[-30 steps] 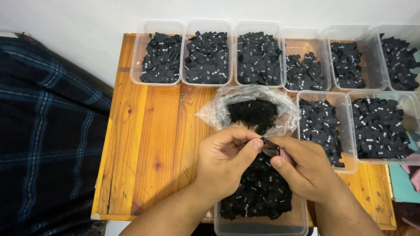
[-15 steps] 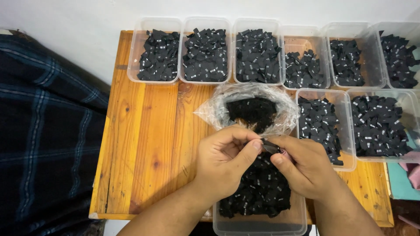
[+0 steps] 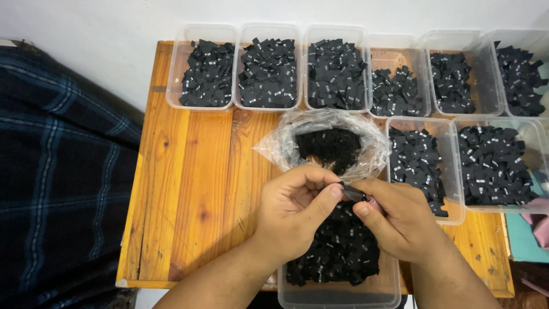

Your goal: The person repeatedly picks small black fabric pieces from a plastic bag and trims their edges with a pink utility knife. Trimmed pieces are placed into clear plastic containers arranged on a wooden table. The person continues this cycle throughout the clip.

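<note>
My left hand [image 3: 294, 209] and my right hand [image 3: 397, 217] meet above a clear plastic tub [image 3: 337, 289] heaped with small black fabric labels. Both pinch one small black label [image 3: 353, 193] between thumbs and fingertips. Just behind the hands lies an open clear plastic bag [image 3: 329, 143] holding more black labels. The tub under my hands is partly hidden by them.
A wooden table [image 3: 194, 183] carries a back row of several clear tubs [image 3: 269, 68] filled with black labels, and two more tubs [image 3: 426, 169] at the right. Dark plaid cloth [image 3: 57, 171] lies left of the table. Teal and pink items [image 3: 534, 229] sit at the right edge.
Both hands stay together on the label with only slight finger shifts; the view has tilted a little.
</note>
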